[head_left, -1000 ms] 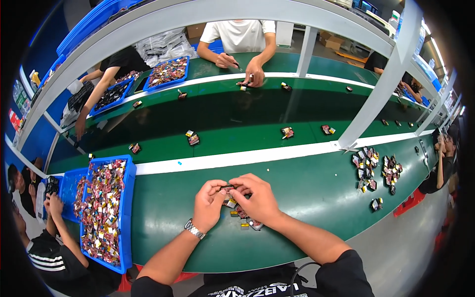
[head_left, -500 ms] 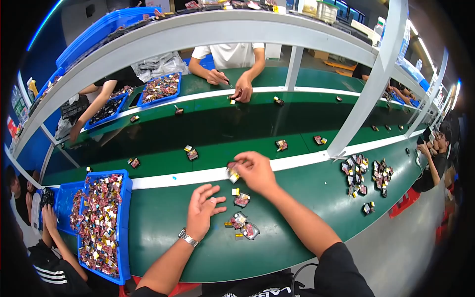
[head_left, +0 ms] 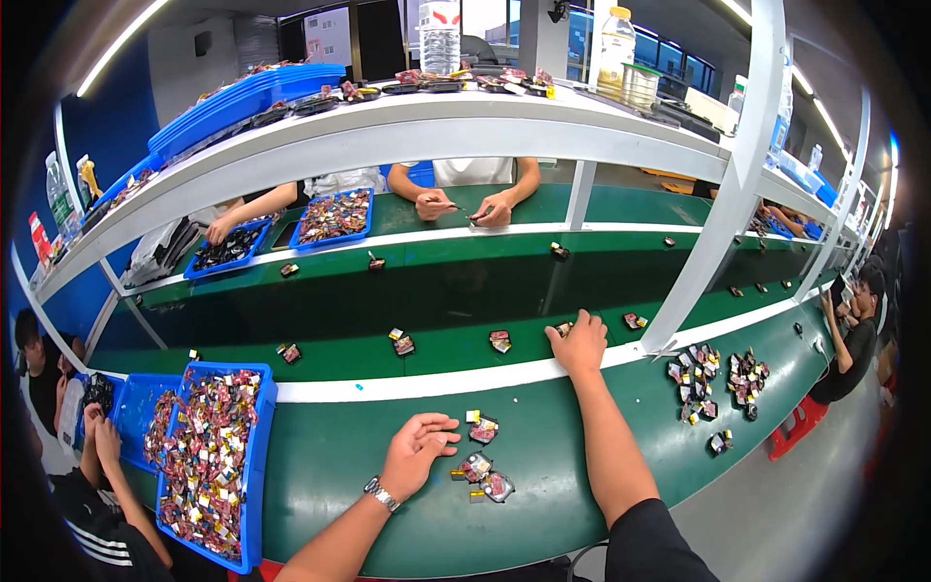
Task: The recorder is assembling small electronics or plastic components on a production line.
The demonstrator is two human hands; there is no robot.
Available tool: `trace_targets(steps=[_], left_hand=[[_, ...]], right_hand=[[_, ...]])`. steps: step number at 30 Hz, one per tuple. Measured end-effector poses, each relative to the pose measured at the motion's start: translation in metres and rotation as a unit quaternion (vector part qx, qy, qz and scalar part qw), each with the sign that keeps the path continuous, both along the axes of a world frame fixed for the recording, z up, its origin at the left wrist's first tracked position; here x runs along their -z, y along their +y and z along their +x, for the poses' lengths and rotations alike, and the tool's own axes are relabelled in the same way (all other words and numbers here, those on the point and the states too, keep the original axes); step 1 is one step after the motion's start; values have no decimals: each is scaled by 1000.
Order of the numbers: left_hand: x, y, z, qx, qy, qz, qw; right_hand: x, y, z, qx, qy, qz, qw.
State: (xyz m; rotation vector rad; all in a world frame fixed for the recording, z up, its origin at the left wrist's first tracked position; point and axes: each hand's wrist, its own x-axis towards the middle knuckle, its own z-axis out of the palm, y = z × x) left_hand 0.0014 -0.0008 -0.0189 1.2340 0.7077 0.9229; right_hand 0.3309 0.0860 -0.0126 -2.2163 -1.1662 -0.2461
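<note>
Beyond the rail (head_left: 436,388), a unit (head_left: 563,330) lies partly under my right hand (head_left: 580,346), whose grip is hidden from me; I judge a light, level touch best. Nearside of the rail, my left hand (head_left: 417,453), slack-fingered and holding nothing, is beside three units (head_left: 497,486); rightward, the rail's post (head_left: 713,209) limits sideways reach; leftward sits the tray (head_left: 255,466).

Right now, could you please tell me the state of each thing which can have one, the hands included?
Left hand: open, fingers slightly bent, nothing seen in it
Right hand: over one assembly, grip unclear
Covered assembly: partly hidden by the right hand
Three assemblies: lying on the green table
Near blue tray: heaped with parts
Wristwatch: fastened
Orange-capped bottle: upright, closed
</note>
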Motion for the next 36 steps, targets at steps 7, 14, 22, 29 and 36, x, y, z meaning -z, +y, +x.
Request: trace_targets(steps=[7,14,22,29,36], left_hand=[[-1,1,6,20,2,-4,1000],[-2,2,-7,-9,-22,-84,996],[-11,6,-12,81,-13,-119,990],[-16,4,-12,61,-77,-145,985],[-22,3,-11,77,-94,-160,980]], right_hand=[[17,-4,28,-63,-5,65,996],[-44,-83,-97,-512,180,-12,840],[-50,-109,-134,-609,108,30,785],[-36,-113,-136,-556,84,73,824],[-33,-110,-136,-563,57,72,822]])
